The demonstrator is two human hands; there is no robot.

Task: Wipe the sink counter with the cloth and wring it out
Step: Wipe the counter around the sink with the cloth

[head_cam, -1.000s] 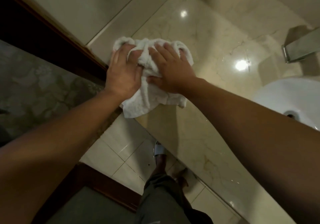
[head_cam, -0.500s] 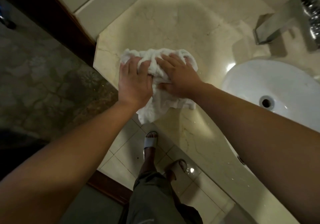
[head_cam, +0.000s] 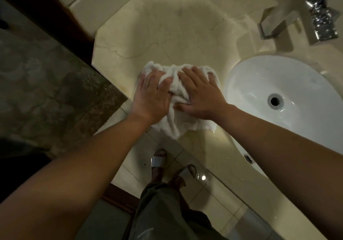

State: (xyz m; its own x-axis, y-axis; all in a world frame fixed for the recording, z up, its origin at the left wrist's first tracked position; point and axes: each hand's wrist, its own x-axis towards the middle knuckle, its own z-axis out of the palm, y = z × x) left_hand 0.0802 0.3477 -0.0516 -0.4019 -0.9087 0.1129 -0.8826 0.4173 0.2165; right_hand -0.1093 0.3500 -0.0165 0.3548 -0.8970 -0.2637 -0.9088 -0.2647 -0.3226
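Currently mid-wipe: counter (head_cam: 167, 26) first, then basin (head_cam: 278, 84) to its right. Cloth (head_cam: 178, 122) bunched at the counter's front edge, hem hanging over. Left hand (head_cam: 151, 98) and right hand (head_cam: 201, 95) press it, fingers straight, slightly spread. Judgement: flatten cloth, keep 2 palms loaded, sweep toward basin.

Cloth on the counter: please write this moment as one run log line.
step: wiping | cloth: bunched on counter | left hand, right hand: pressing cloth | wringing: not yet
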